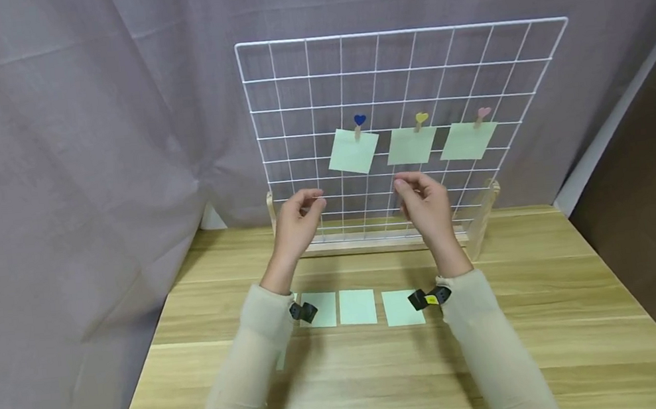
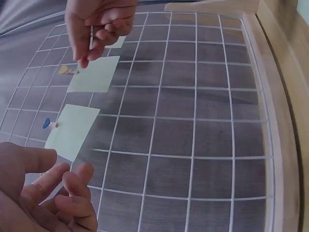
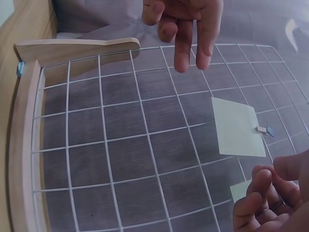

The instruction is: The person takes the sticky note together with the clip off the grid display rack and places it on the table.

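My left hand (image 1: pixel 301 219) is raised in front of the lower left part of the white wire grid (image 1: pixel 340 205), fingers loosely bent, nothing visible between them. My right hand (image 1: pixel 426 206) hovers below the middle note, its fingers loosely curled and no object seen in it. Three pale green paper notes hang on the grid. The left note (image 1: pixel 354 152), somewhat tilted, has a blue heart clothespin (image 1: pixel 360 121). A yellow heart clothespin (image 1: pixel 421 118) is on the middle note (image 1: pixel 412 147), and a pink heart clothespin (image 1: pixel 484 113) on the right note (image 1: pixel 469 142).
The grid stands in a wooden base (image 1: pixel 368 245) on the wooden table (image 1: pixel 558 340). Several pale green notes lie in front, including a middle note (image 1: pixel 357 307) and a right-hand note (image 1: pixel 402 310); the left forearm partly covers others. Grey cloth (image 1: pixel 89 156) hangs behind.
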A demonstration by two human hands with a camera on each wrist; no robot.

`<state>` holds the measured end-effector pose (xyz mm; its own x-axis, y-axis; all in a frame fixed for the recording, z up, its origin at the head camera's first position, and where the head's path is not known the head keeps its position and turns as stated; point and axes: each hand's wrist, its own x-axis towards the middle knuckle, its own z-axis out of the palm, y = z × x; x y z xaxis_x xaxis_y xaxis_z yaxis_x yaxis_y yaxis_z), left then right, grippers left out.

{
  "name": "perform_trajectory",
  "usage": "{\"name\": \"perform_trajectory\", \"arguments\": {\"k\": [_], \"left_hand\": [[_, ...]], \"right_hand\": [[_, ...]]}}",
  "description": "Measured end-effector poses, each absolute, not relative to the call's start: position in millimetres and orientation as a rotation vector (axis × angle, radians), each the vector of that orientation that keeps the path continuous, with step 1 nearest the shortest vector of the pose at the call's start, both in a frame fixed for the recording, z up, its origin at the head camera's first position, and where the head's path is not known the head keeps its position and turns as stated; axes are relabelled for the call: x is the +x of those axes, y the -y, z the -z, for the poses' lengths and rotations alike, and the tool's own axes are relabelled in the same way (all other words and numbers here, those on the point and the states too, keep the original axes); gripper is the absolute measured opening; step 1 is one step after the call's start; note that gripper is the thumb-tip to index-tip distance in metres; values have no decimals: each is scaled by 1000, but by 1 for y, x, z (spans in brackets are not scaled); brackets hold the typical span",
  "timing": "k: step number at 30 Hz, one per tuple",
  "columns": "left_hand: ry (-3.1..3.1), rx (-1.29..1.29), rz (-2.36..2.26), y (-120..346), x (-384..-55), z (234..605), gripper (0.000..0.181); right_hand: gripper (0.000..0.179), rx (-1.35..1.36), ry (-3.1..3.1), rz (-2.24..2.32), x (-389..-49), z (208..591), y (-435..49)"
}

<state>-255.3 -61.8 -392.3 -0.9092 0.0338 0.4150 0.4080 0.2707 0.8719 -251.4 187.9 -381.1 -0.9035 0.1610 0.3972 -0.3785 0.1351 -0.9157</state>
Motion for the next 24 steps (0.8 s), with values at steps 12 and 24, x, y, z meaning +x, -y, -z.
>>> {"name": "perform_trajectory", "arguments": {"k": [12, 24], "left_hand": [[2286, -356, 1684, 61, -282, 378, 31], [2251, -351, 1840, 54, -294, 368, 41]], "right_hand": [[28, 277, 2080, -1695, -283, 360, -175], [29, 257, 2040, -1763, -300, 337, -165]]}}
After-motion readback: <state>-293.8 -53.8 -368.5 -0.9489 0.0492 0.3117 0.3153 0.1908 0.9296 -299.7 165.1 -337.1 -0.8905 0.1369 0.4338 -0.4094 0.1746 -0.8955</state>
